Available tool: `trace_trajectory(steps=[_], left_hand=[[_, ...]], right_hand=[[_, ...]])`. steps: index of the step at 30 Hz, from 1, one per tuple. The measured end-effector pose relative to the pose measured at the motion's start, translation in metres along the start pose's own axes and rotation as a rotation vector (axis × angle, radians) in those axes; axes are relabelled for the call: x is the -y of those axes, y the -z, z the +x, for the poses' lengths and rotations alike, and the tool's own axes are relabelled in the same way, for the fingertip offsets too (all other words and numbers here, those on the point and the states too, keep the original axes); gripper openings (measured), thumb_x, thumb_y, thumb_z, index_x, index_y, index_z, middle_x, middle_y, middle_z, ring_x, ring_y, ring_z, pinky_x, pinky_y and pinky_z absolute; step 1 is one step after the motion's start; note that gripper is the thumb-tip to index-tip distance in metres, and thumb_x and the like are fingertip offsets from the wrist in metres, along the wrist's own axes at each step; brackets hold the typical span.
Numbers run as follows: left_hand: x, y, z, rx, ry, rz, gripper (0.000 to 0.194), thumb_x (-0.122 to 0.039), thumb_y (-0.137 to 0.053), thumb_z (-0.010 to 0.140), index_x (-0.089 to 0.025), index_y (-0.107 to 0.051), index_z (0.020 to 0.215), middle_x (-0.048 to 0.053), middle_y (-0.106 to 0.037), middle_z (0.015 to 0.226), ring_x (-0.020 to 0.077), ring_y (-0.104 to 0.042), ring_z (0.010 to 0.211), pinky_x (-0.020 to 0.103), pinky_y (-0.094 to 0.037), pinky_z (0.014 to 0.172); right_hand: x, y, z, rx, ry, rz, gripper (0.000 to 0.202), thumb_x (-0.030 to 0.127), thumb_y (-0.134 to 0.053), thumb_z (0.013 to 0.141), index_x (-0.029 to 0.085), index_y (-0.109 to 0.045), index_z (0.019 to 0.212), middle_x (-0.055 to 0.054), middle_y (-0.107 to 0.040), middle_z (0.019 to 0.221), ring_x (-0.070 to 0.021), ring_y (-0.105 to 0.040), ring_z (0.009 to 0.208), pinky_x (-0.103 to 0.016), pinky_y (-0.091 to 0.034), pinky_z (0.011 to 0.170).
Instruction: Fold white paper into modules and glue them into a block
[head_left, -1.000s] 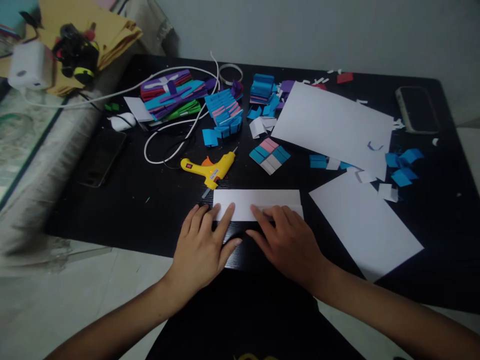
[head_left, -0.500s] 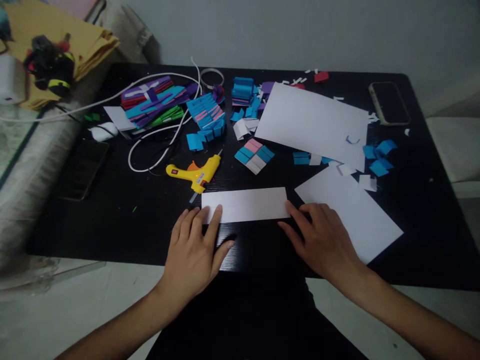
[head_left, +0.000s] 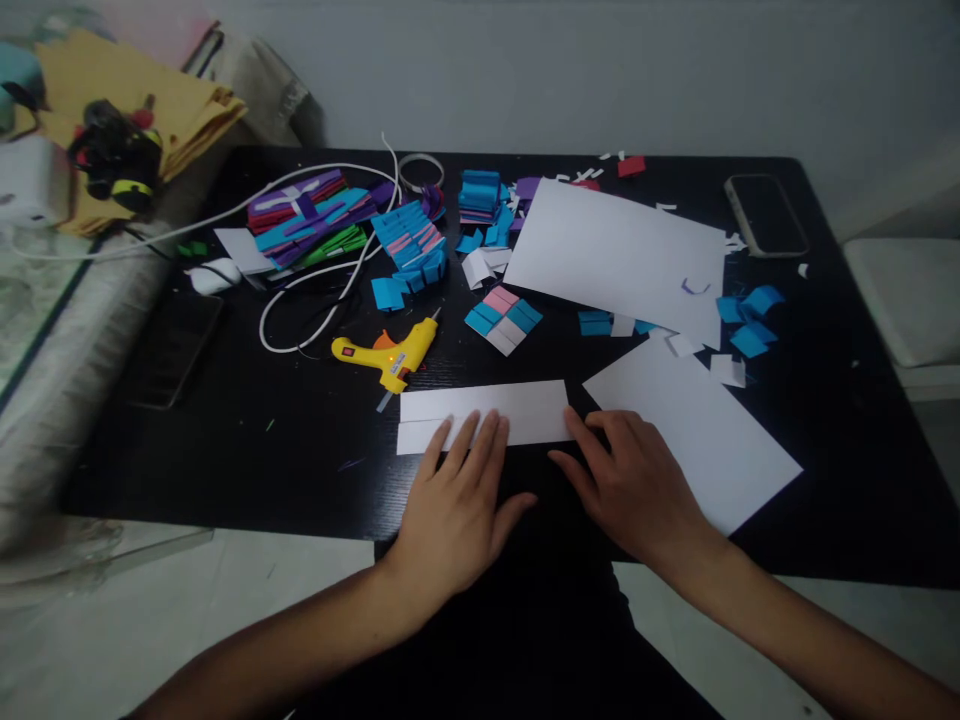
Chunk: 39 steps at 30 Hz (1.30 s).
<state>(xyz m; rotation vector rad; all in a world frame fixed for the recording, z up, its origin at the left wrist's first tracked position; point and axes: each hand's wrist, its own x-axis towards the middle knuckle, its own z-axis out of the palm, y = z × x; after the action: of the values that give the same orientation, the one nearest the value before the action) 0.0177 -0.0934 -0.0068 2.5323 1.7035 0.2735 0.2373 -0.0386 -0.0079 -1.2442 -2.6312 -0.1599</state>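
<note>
A long folded strip of white paper [head_left: 525,408] lies flat on the black table near its front edge, with a crease or edge running along its length. Across its lower middle rest the outstretched fingers of my left hand [head_left: 457,505], palm down, thumb apart. At the strip's right end, the index fingertip of my right hand [head_left: 637,485] presses on the corner; the thumb is spread below and the other fingers are curled. A yellow glue gun [head_left: 394,357] lies just beyond the strip's left end. Behind the strip is a folded-paper square [head_left: 503,320] in pink, blue and white.
White sheets [head_left: 622,250] lie behind and right, one [head_left: 705,440] beside my right hand. Folded coloured papers [head_left: 315,220] and a looped white cable [head_left: 262,320] occupy the back left. One phone [head_left: 766,215] is at the back right, another [head_left: 176,350] at the left.
My left hand has slid rightward along the strip, from its left end to the middle, uncovering the left end. My right hand stays at the right corner. The view has shifted slightly.
</note>
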Motion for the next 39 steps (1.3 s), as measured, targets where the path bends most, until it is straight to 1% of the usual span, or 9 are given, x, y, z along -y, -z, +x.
trace_trajectory(steps=[10,16,19,22,27,30,34,36,39], left_hand=[[0.051,0.017,-0.045,-0.014,0.094,0.09,0.065,-0.046,-0.045,0.106,-0.004,-0.04,0.155,0.02,-0.056,0.152,0.0333,-0.055,0.139,0.051,-0.034,0.116],[0.068,0.017,-0.048,-0.077,0.097,-0.004,0.05,-0.035,-0.054,0.104,-0.008,-0.05,0.146,0.019,-0.064,0.141,0.0313,-0.06,0.13,0.052,-0.037,0.117],[0.072,0.015,-0.047,-0.142,0.103,-0.089,0.043,-0.03,-0.059,0.101,-0.012,-0.055,0.14,0.017,-0.067,0.134,0.0298,-0.063,0.126,0.053,-0.041,0.116],[0.071,0.014,-0.052,-0.13,0.019,-0.179,0.04,-0.029,-0.061,0.101,-0.015,-0.055,0.138,0.014,-0.07,0.131,0.0285,-0.062,0.128,0.054,-0.042,0.117],[0.064,0.016,-0.066,-0.063,-0.146,-0.259,0.043,-0.035,-0.062,0.1,-0.013,-0.057,0.137,0.014,-0.071,0.13,0.0278,-0.065,0.125,0.051,-0.046,0.115],[0.061,0.014,-0.069,-0.073,-0.182,-0.258,0.04,-0.037,-0.064,0.099,-0.014,-0.062,0.132,0.014,-0.071,0.129,0.0283,-0.065,0.124,0.051,-0.049,0.113],[0.059,0.014,-0.066,-0.118,-0.237,-0.327,0.03,-0.028,-0.063,0.1,-0.016,-0.065,0.127,0.01,-0.074,0.124,0.0255,-0.066,0.124,0.048,-0.048,0.115],[0.058,0.018,-0.062,-0.138,-0.266,-0.415,0.026,-0.022,-0.064,0.099,-0.019,-0.067,0.124,0.007,-0.076,0.119,0.022,-0.069,0.119,0.046,-0.048,0.115],[0.056,0.03,-0.051,-0.174,-0.238,-0.642,0.021,-0.014,-0.063,0.098,-0.021,-0.07,0.116,0.004,-0.078,0.107,0.0177,-0.072,0.104,0.041,-0.054,0.108]], right_hand=[[-0.003,0.0,-0.002,-0.008,-0.009,0.031,0.042,0.032,-0.056,0.104,0.0,-0.067,0.127,-0.016,-0.062,0.094,-0.0252,-0.056,0.084,-0.035,-0.052,0.066],[-0.002,0.001,0.011,-0.027,-0.069,0.059,0.034,0.033,-0.061,0.101,0.003,-0.072,0.11,-0.016,-0.063,0.094,-0.0275,-0.059,0.086,-0.039,-0.054,0.068],[0.006,0.001,0.027,-0.055,-0.088,0.117,0.029,0.033,-0.063,0.099,0.005,-0.07,0.102,-0.02,-0.066,0.102,-0.032,-0.062,0.096,-0.046,-0.058,0.078],[0.021,0.003,0.041,-0.022,0.053,0.317,0.033,0.027,-0.061,0.101,0.006,-0.063,0.125,-0.023,-0.066,0.126,-0.0327,-0.061,0.119,-0.051,-0.055,0.099],[0.047,0.001,0.038,0.193,0.461,0.569,0.062,0.046,-0.067,0.097,0.008,-0.053,0.144,-0.018,-0.06,0.146,-0.0282,-0.05,0.141,-0.048,-0.047,0.116],[0.057,-0.004,0.022,0.103,0.505,0.568,0.041,0.033,-0.065,0.1,0.006,-0.063,0.131,-0.014,-0.069,0.134,-0.0251,-0.059,0.131,-0.044,-0.049,0.114],[0.066,-0.006,0.005,-0.035,0.497,0.53,0.021,0.012,-0.063,0.097,0.008,-0.07,0.116,-0.012,-0.076,0.117,-0.0234,-0.068,0.112,-0.038,-0.059,0.093],[0.068,-0.001,0.004,-0.034,0.47,0.566,0.02,0.01,-0.06,0.097,0.01,-0.071,0.114,-0.01,-0.078,0.109,-0.0219,-0.071,0.103,-0.036,-0.06,0.085],[0.065,0.019,0.015,0.024,0.334,0.841,0.016,0.011,-0.058,0.099,0.013,-0.072,0.106,-0.006,-0.078,0.095,-0.016,-0.072,0.086,-0.03,-0.06,0.078]])
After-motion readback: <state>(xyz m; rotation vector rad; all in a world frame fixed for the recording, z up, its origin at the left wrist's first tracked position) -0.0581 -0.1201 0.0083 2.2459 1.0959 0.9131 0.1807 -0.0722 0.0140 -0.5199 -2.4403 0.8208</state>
